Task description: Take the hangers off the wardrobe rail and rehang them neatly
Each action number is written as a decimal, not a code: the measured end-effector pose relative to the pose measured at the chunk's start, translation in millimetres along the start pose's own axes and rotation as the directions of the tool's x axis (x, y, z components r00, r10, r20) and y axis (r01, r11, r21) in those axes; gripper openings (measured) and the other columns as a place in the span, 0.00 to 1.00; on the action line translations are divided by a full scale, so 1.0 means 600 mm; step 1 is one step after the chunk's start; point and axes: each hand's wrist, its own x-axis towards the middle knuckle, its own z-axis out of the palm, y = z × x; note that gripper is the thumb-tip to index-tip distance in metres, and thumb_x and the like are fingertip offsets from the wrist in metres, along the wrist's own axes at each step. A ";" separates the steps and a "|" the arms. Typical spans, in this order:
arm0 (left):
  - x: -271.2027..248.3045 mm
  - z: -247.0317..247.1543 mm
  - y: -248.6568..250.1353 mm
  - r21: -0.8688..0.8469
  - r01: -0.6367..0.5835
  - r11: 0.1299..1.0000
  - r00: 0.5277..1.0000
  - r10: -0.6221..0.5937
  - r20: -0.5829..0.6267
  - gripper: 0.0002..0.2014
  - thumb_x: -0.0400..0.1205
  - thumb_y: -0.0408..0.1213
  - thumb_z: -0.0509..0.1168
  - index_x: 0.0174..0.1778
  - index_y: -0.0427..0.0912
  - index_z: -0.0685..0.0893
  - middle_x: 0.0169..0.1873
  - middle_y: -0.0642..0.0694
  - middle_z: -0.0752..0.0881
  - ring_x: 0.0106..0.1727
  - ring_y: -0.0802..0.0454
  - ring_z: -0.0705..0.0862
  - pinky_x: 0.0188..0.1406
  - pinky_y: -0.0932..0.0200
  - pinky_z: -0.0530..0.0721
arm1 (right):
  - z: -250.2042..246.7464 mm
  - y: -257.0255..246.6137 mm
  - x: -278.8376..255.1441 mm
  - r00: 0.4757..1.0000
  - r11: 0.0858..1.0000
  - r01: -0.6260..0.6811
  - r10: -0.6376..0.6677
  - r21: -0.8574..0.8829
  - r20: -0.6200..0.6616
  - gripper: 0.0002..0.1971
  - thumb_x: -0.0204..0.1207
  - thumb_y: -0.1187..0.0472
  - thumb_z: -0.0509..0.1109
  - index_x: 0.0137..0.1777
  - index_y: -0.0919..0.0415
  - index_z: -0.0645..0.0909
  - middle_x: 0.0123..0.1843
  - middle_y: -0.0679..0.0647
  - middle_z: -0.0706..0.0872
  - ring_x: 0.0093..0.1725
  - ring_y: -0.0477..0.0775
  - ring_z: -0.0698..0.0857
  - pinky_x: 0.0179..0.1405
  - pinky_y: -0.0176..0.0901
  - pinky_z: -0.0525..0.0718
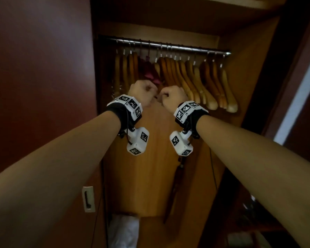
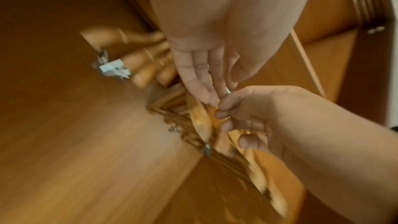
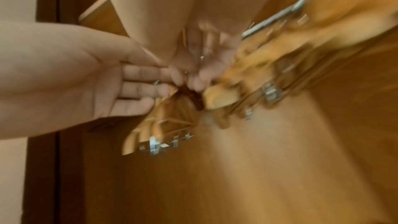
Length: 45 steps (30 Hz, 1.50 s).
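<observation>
- The honey-coloured wooden hangers (image 1: 186, 76) with thin metal hooks hang bunched and unevenly spaced on the chrome wardrobe rail (image 1: 168, 46), some slanted; none looks lifted off yet.
- The left hand (image 1: 143, 93) and right hand (image 1: 172, 95) meet at the middle of the row, just below the hangers' shoulders.
- Left grip: from the wrist view the fingers (image 2: 193, 74) lie nearly straight, tips touching a hanger arm, nothing enclosed.
- Right grip: its fingers (image 2: 234, 111) curl onto a hanger's wooden arm; the right wrist view is too blurred to confirm how firmly.
- To do this step well, I would part one hanger from its neighbours with the flat left hand, then lift by the neck so the hook clears the rail cleanly, not by the arm's tip, which would tilt it.
- The wood looks smooth, varnished and contoured, broad at the ends; likely slippery.
- Metal clips (image 3: 163, 144) on lower bars could snag adjacent hangers.
- A dark pink padded hanger (image 1: 149, 70) sits among them.
</observation>
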 end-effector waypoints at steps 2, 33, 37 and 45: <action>-0.014 0.037 0.020 -0.036 -0.006 0.999 0.996 0.009 0.087 0.10 0.82 0.32 0.60 0.44 0.48 0.86 0.34 0.42 0.90 0.33 0.48 0.89 0.28 0.55 0.89 | -0.028 0.023 -0.025 0.998 0.998 -0.047 0.049 -0.046 0.036 0.14 0.72 0.64 0.62 0.35 0.48 0.87 0.41 0.54 0.90 0.42 0.59 0.86 0.42 0.52 0.87; -0.663 0.383 0.606 -0.348 -0.115 0.930 0.626 0.340 0.702 0.07 0.81 0.33 0.65 0.46 0.48 0.86 0.40 0.47 0.88 0.38 0.52 0.89 0.29 0.58 0.87 | -0.657 0.186 -0.881 0.686 0.643 -0.727 0.698 -0.240 -0.207 0.11 0.77 0.57 0.61 0.45 0.47 0.85 0.48 0.56 0.90 0.46 0.60 0.90 0.46 0.58 0.91; -0.758 0.421 0.679 -0.390 -0.125 0.912 0.517 0.396 0.759 0.05 0.82 0.34 0.65 0.47 0.48 0.85 0.41 0.45 0.88 0.37 0.52 0.88 0.28 0.58 0.87 | -0.732 0.185 -0.992 0.603 0.557 -0.798 0.752 -0.231 -0.268 0.11 0.79 0.58 0.61 0.49 0.50 0.86 0.49 0.55 0.89 0.46 0.59 0.90 0.47 0.56 0.91; -0.931 0.516 0.793 -0.443 -0.139 0.886 0.255 0.464 0.848 0.07 0.84 0.35 0.63 0.56 0.45 0.84 0.51 0.44 0.87 0.46 0.49 0.89 0.36 0.54 0.90 | -0.832 0.217 -1.190 0.389 0.341 -0.920 0.857 -0.193 -0.339 0.10 0.79 0.54 0.60 0.47 0.49 0.84 0.52 0.57 0.89 0.50 0.60 0.89 0.52 0.58 0.89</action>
